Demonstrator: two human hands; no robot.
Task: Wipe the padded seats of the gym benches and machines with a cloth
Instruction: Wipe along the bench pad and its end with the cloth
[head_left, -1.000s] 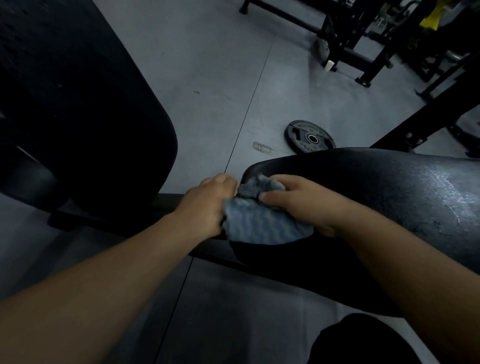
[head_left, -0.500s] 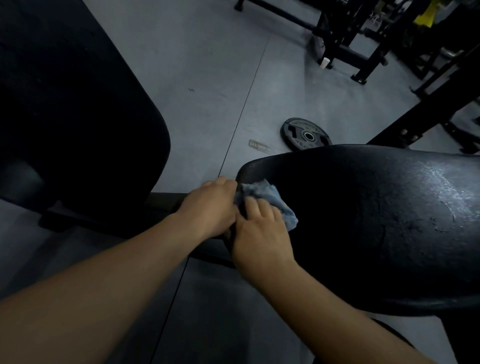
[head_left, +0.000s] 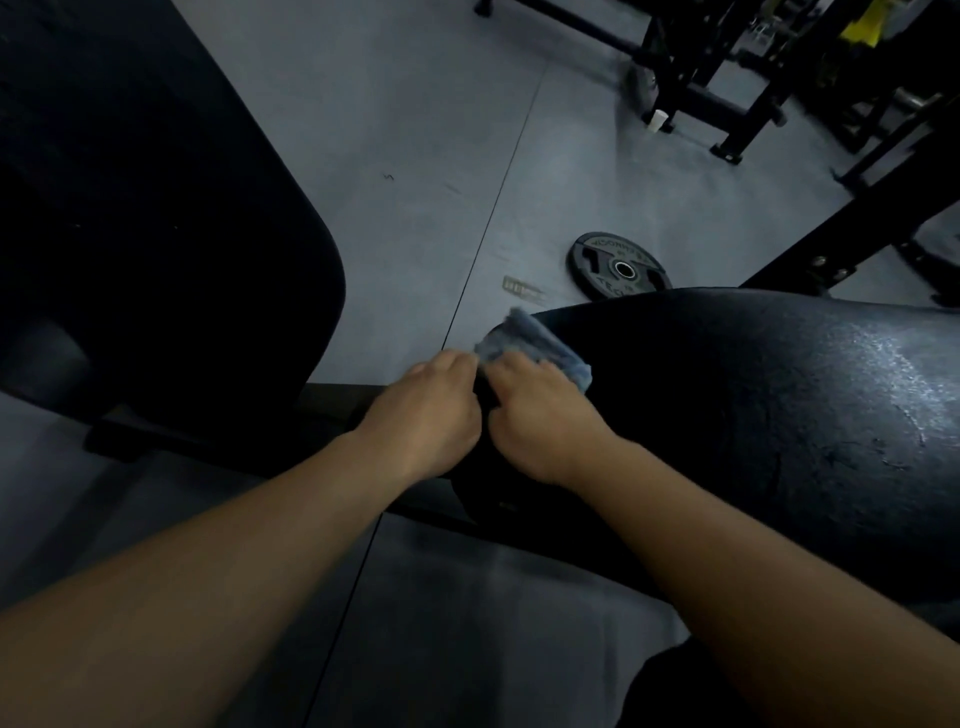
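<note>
Holds the blue cloth (head_left: 543, 347) bunched on the narrow end of the padded seat (head_left: 753, 415). Curls the right hand (head_left: 540, 415) over the wad and bears down, probably to scrub the rounded edge. Pinches the cloth's near corner with the left hand (head_left: 426, 410), likely to keep the fabric gathered and stop it slipping. Leaves the wide, sheened stretch of seat to the right, seemingly yet to wipe.
</note>
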